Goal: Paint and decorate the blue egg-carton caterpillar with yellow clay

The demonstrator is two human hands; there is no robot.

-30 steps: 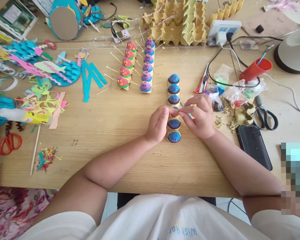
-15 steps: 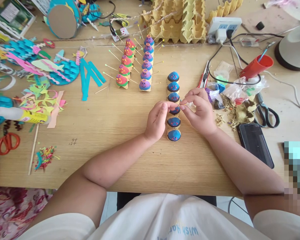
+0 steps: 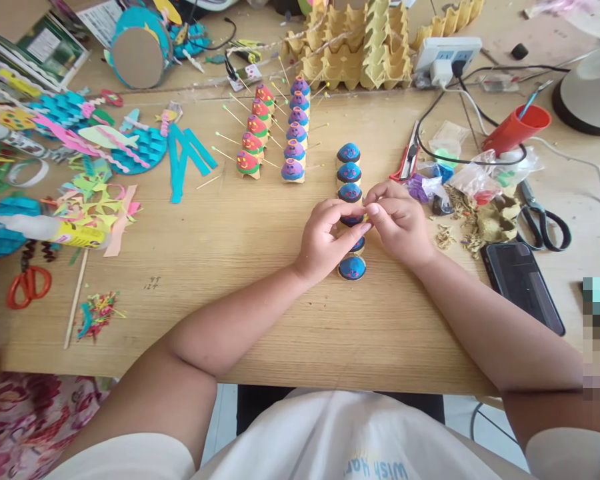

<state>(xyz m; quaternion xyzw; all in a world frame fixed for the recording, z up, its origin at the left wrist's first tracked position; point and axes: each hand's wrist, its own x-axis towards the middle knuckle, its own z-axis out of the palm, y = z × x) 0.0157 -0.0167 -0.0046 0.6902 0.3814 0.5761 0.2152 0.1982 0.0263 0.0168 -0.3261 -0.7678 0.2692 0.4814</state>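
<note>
A phone (image 3: 524,288) is laid at near right on the wooden table (image 3: 240,247). Row of blue domes (image 3: 350,193), six counted; second and third nearest partly covered by the left hand (image 3: 325,240). Its fingertips and those of the right hand (image 3: 400,223) are held together at the row's right edge; whether anything is pinched cannot be told. Beyond, purple row (image 3: 295,132) and red-and-green row (image 3: 256,125) are stood side by side; egg cartons (image 3: 355,50) seen farthest

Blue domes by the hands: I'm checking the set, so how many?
6, in one line: first dome, second dome and third dome beyond the left hand; fourth dome and fifth dome, partly hidden by it; sixth dome at the near end. None seems fully hidden.
</note>
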